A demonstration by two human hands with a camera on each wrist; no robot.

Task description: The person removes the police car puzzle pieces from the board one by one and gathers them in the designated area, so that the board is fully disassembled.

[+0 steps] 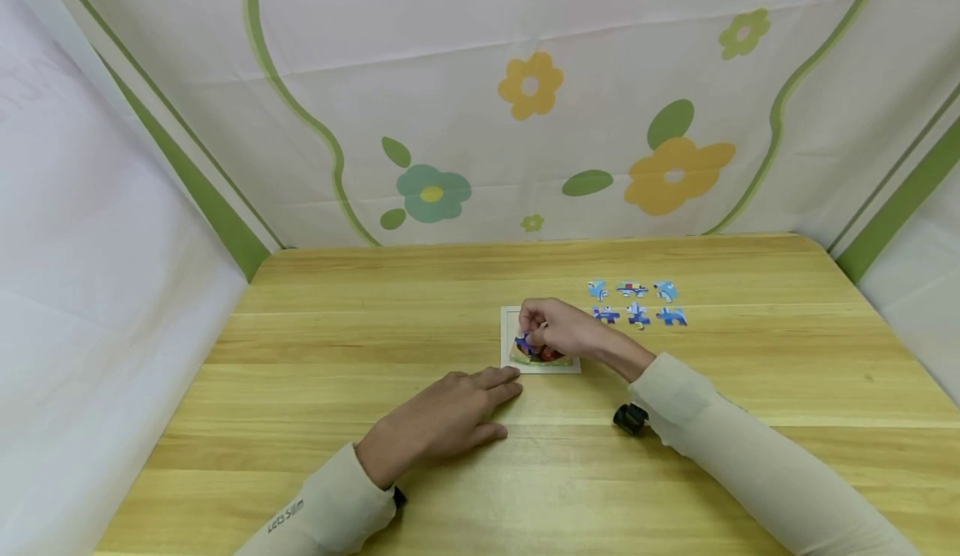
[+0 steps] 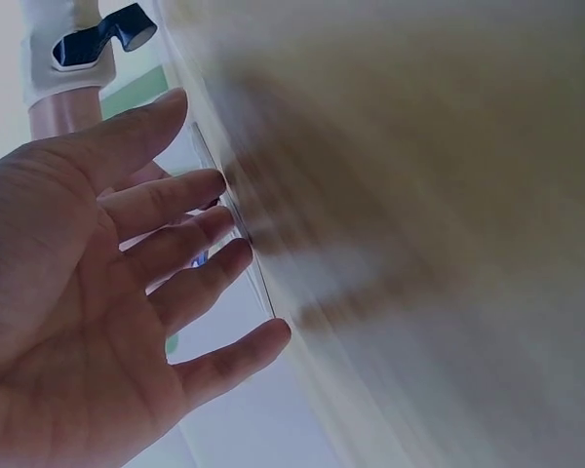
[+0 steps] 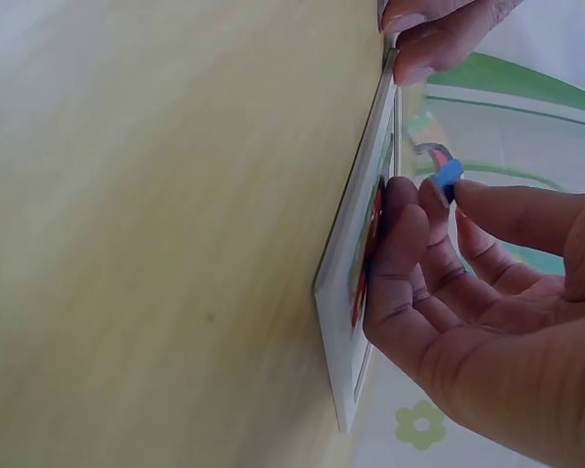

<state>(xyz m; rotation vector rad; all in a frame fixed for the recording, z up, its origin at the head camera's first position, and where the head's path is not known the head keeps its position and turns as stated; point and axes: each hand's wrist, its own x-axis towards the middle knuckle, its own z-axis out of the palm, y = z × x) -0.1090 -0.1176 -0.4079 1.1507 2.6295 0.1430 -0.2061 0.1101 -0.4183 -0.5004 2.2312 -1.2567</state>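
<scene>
Nearest, across a yellowish wood-grain table [image 1: 570,489], a pale beige sleeve [image 1: 330,498] with dark lettering is seen on the left arm, and a second pale beige sleeve [image 1: 750,456] on the right arm, with a small black device [image 1: 630,418] worn by its cuff. The left hand [image 1: 442,414] is held released, its fingers extended and spread, their tips brought down to the tabletop; at the near left corner of a white, square, shallow puzzle frame [image 1: 512,323] the foremost fingertips are placed, seemingly touching its rim. By the right hand [image 1: 562,328], poised over this frame, a small blue jigsaw piece [image 3: 448,178] is grasped between thumb and forefinger, while the other fingers are curled beneath. Whether the held piece is touched to the frame cannot be told. In the near part of the frame, colourful joined pieces [image 1: 551,357] in red, dark brown and yellow-green are seen, partly covered by the hand. Beyond, to the right, six loose blue-toned jigsaw pieces [image 1: 638,314] are set out in two rows of three. Behind the table's far edge, a white fabric curtain [image 1: 450,31] is hung, printed with green wavy bands, leaves and orange, green and teal flowers.
</scene>
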